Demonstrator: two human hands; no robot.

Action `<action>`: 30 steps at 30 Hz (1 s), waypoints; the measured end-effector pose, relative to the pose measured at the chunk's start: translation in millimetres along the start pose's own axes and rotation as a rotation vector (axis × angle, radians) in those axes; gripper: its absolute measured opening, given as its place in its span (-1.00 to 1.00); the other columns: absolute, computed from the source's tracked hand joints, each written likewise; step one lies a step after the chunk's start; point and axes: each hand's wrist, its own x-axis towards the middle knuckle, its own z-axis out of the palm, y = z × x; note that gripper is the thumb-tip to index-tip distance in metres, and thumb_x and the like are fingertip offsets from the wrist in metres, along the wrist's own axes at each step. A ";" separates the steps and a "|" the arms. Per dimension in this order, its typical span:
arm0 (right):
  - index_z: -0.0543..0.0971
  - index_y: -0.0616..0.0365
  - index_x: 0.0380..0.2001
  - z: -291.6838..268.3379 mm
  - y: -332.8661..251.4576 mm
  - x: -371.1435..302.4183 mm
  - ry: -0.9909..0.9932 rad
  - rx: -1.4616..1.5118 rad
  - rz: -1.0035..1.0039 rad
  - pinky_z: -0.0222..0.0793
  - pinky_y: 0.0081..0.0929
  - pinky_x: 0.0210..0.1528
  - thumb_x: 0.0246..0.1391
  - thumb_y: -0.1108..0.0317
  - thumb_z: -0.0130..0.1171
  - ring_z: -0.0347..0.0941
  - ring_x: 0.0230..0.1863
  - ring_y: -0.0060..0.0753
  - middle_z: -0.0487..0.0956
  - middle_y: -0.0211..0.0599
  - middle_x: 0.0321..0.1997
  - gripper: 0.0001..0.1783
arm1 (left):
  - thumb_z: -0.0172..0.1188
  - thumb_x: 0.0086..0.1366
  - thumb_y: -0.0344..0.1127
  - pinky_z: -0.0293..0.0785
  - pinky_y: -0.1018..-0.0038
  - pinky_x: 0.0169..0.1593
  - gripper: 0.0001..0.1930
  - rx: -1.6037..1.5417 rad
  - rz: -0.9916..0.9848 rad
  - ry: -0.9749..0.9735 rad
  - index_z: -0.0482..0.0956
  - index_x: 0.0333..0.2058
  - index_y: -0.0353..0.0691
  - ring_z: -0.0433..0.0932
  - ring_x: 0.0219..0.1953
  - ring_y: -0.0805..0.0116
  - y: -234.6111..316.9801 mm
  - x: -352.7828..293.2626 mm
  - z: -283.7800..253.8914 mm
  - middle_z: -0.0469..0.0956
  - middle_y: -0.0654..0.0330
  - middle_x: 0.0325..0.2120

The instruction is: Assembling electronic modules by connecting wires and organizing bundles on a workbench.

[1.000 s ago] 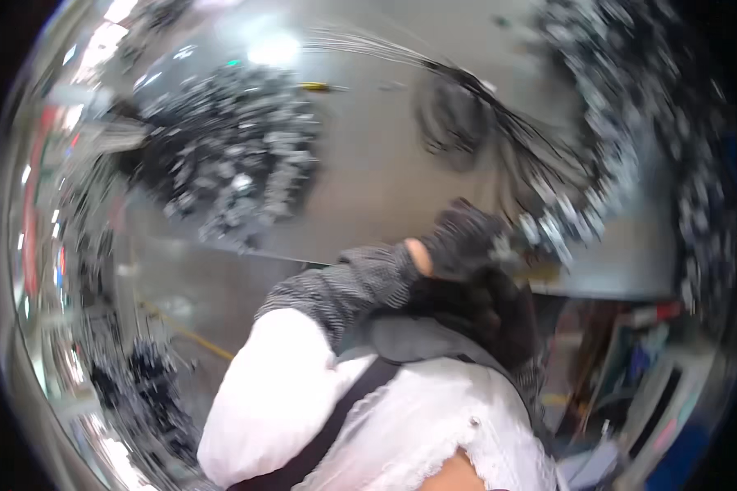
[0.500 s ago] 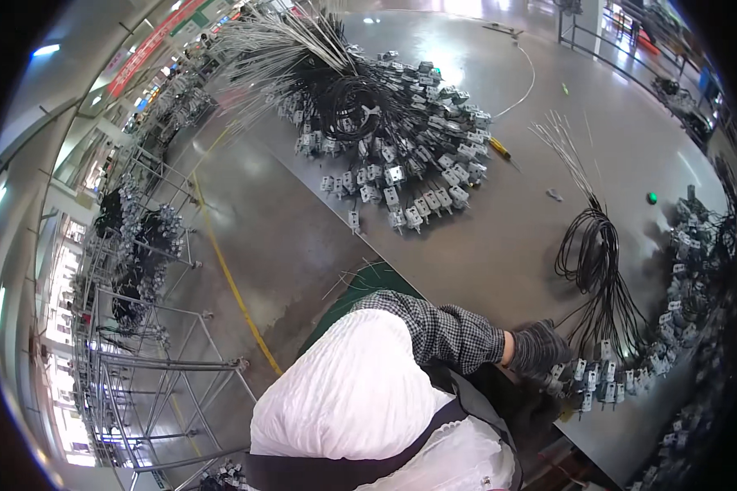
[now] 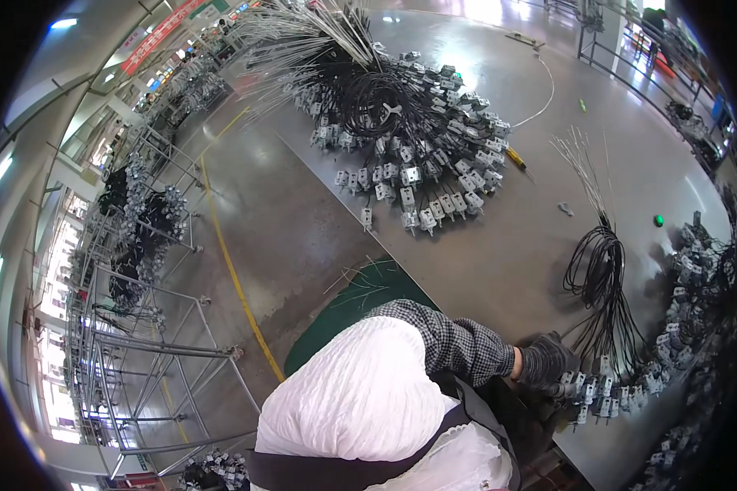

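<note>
My left hand, in a dark grey striped glove below a checked sleeve, reaches to the table's near edge. Its fingers are curled, and a black cable runs from them toward a coiled bundle of black cables. The fingertips are partly hidden. Beside the glove, several pale grey box-shaped connectors sit on the cable ends, with bare silvery wire ends fanning out at the bundle's far end. My right hand does not show.
A large heap of cables with connectors covers the table's left part. A yellow-handled screwdriver, small grey piece and green round object lie about. More connectors line the right. Metal racks stand left.
The view has shifted slightly, moving the table and heap right in the picture. My left hand stays by the connectors, its glove turned a little, and some connectors beside it have shifted.
</note>
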 end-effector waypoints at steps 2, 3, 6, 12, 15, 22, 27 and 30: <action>0.34 0.22 0.41 4.9 9.7 3.3 -0.033 -0.006 -0.039 0.26 -0.23 0.48 0.44 0.19 0.14 0.41 0.42 -0.09 0.46 -0.03 0.44 -0.40 | 0.41 0.09 0.18 0.49 -0.02 -0.06 -0.48 -0.062 -0.071 -0.064 0.64 -0.17 -0.13 0.69 -0.29 -0.06 -5.4 -3.7 -5.5 0.68 0.02 -0.38; 0.33 0.21 0.42 7.3 18.2 -12.9 -0.010 -0.019 -0.016 0.25 -0.24 0.50 0.44 0.19 0.14 0.41 0.43 -0.10 0.46 -0.03 0.46 -0.39 | 0.38 0.07 0.12 0.47 -0.04 0.06 -0.44 -0.143 -0.090 -0.180 0.61 -0.06 -0.14 0.68 -0.19 -0.10 -1.7 -0.4 -7.8 0.68 -0.04 -0.31; 0.31 0.21 0.43 -30.8 -172.6 64.9 0.181 0.937 1.016 0.23 -0.22 0.53 0.42 0.28 0.14 0.38 0.47 -0.12 0.39 -0.04 0.53 -0.40 | 0.39 0.02 0.08 0.43 -0.08 0.10 -0.50 0.152 0.154 0.088 0.65 -0.15 -0.13 0.65 -0.17 -0.13 -2.9 -15.5 -50.0 0.66 -0.03 -0.29; 0.34 0.23 0.41 -7.9 -86.2 44.2 -0.197 0.686 0.277 0.33 -0.21 0.45 0.48 0.16 0.08 0.49 0.32 -0.06 0.48 0.01 0.40 -0.42 | 0.43 -0.11 0.02 0.55 0.14 -0.04 -0.54 0.296 0.164 -0.318 0.64 -0.33 -0.22 0.59 -0.06 -0.06 -62.7 -38.9 -24.4 0.62 -0.05 -0.16; 0.38 0.25 0.39 -50.5 -209.5 107.1 -0.170 -0.188 -0.076 0.42 -0.14 0.37 0.56 -0.05 -0.09 0.52 0.27 -0.05 0.51 0.00 0.35 -0.36 | 0.50 -0.16 -0.07 0.58 0.12 -0.03 -0.47 0.299 0.191 -0.355 0.63 -0.21 -0.24 0.60 -0.10 -0.08 -59.8 -40.2 -32.7 0.62 -0.05 -0.16; 0.50 0.29 0.26 -49.3 -156.1 113.1 0.163 0.628 0.366 0.50 -0.12 0.22 0.52 0.11 0.01 0.57 0.14 -0.05 0.58 0.04 0.21 -0.50 | 0.59 -0.01 -0.21 0.62 0.19 -0.01 -0.47 -0.392 -0.068 -0.213 0.64 -0.03 -0.14 0.65 -0.09 -0.01 -61.8 -38.8 -39.5 0.65 0.04 -0.16; 0.56 0.28 0.11 -41.0 -102.7 109.5 0.015 -0.574 -0.024 0.42 -0.06 0.11 0.49 0.27 -0.06 0.52 0.00 0.21 0.60 0.05 0.02 -0.64 | 0.52 0.14 -0.23 0.64 0.26 -0.09 -0.58 -0.529 -0.208 -0.228 0.65 -0.03 -0.15 0.71 -0.20 0.02 -25.9 -18.0 -35.6 0.70 0.05 -0.24; 0.56 0.31 0.10 -54.4 -171.7 115.4 0.263 0.091 0.266 0.37 -0.03 0.19 0.44 0.36 0.02 0.51 0.06 0.20 0.60 0.02 0.03 -0.68 | 0.51 0.18 -0.20 0.64 0.24 -0.09 -0.63 -0.493 -0.073 -0.169 0.67 -0.07 -0.17 0.73 -0.21 0.00 -39.4 -9.1 -8.1 0.72 0.06 -0.27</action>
